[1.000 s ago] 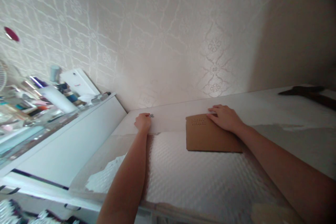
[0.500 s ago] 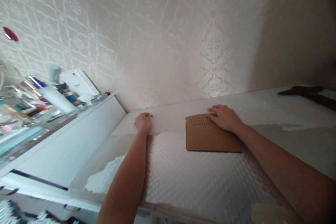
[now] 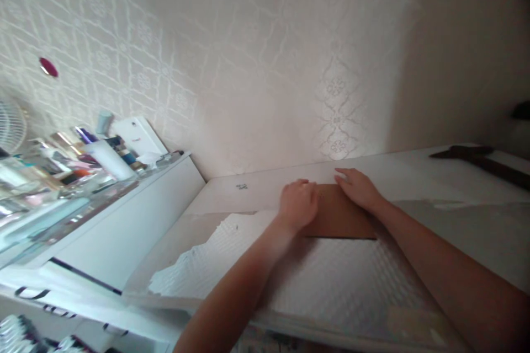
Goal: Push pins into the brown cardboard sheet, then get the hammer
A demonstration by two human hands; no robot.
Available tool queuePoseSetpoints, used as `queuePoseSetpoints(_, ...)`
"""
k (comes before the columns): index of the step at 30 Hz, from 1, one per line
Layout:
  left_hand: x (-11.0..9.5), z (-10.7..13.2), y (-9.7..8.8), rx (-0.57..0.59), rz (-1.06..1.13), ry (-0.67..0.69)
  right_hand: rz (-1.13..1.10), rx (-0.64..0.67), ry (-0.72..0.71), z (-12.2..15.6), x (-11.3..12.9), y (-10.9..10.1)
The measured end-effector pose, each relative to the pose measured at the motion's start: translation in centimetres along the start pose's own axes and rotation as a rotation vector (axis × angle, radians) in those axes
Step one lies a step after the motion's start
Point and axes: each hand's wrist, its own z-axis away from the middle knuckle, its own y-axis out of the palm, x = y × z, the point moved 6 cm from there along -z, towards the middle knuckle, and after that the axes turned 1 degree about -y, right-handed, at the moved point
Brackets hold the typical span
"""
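A flat piece of brown cardboard [image 3: 343, 218] lies on a white textured sheet [image 3: 331, 276]. Small dark holes in rows show faintly near its top edge. Over its left part is my left hand [image 3: 298, 204], fingers curled and drawn together; what they hold, if anything, is hidden. My right hand [image 3: 356, 190] rests at the upper right of the cardboard with its fingers stretched out and apart. To the left, a few tiny metal pieces [image 3: 241, 186] lie in a small pile on the white surface near the wall.
A dark hammer [image 3: 467, 152] lies at the far right by the wall. On the left stands a white cabinet [image 3: 136, 220] topped with bottles, a white box [image 3: 138, 135] and other crowded items. A white fan [image 3: 11, 124] shows at the left edge.
My left hand has moved right, from the small metal pile to the cardboard. My right hand stays at the cardboard's upper right. The view has shifted slightly.
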Motion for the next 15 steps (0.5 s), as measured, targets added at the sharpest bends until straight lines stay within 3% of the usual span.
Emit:
queuePoseSetpoints(3, -4.7, 1.7, 1.7, 0.128, -0.005, 0.029, -0.019, -0.097, 0.11, 0.2, -0.8, -0.8)
queuePoseSetpoints(6, -6.2, 2.9, 2.8, 0.218, -0.024, -0.012, 0.037, -0.092, 0.088, 0.9, -1.2, -1.2)
queuePoseSetpoints(10, -5.4, 4.2, 2.4, 0.298, -0.038, -0.066, 0.18, 0.003, -0.036, 2.9, -2.4, -2.7)
queuePoseSetpoints(15, -2.3, 7.0, 0.2, 0.365, -0.038, -0.19, 0.309, 0.059, 0.036, 6.2, -7.2, -7.3)
